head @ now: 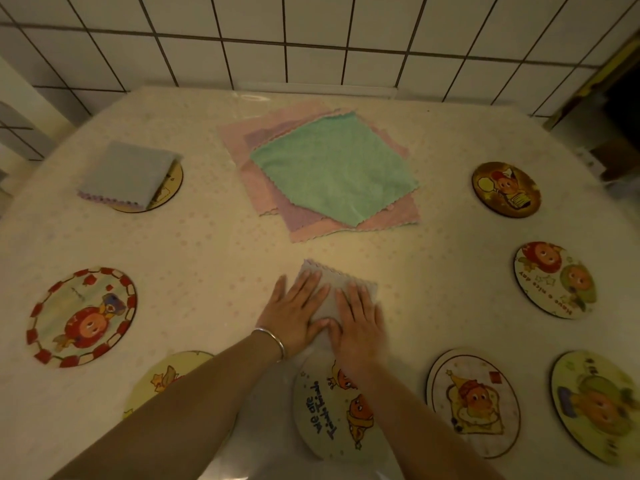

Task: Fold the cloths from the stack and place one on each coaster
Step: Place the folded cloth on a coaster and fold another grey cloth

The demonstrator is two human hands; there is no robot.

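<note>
Both hands, the left hand [294, 315] and the right hand [356, 320], lie flat with fingers spread, pressing a folded grey cloth [337, 289] just on the near side of the stack [332, 168]. I'd smooth outward from the crease, square the scalloped edges, then slide it onto the lettered coaster [332, 410] nearest the wrists.

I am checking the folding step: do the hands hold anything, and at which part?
Nothing is gripped. The left hand and right hand press flat, fingers straight, on top of the folded grey cloth.
</note>
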